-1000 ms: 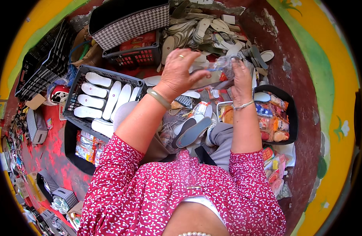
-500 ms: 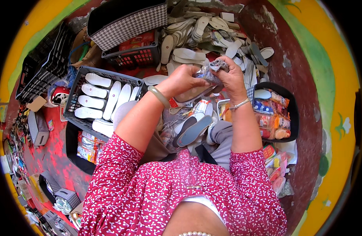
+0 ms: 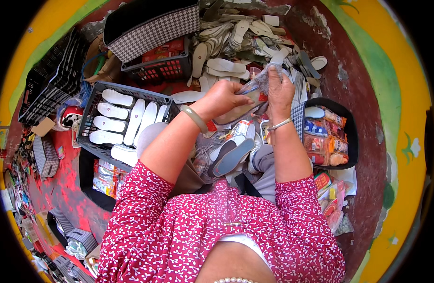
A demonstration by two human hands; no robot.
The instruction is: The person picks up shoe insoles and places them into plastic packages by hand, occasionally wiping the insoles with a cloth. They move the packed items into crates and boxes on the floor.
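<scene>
My left hand (image 3: pixel 226 99) pinches the near-left edge of a clear plastic bag (image 3: pixel 240 113) with a flat, tan, insole-like piece showing through it. My right hand (image 3: pixel 280 92) is closed, thumb up, on a grey fuzzy cloth (image 3: pixel 262 81) at the bag's far right end. Whether the cloth lies inside the bag or against it I cannot tell. Below the hands, between my knees, rest a grey-blue insole (image 3: pixel 233 156) and other insoles on crumpled clear plastic.
A black crate (image 3: pixel 97 147) of white insoles stands at left. At right is a black-lined bin (image 3: pixel 352 137) of packaged goods. Loose insoles (image 3: pixel 226 35) pile up at the back, beside a houndstooth box (image 3: pixel 155 33) on another crate (image 3: pixel 174 66). Stacked crates (image 3: pixel 49 78) stand far left.
My right hand has turned more upright, its thumb now lying along the grey cloth. The cloth has gone from a bunched wad to a flatter spread, and the bag tilts up more.
</scene>
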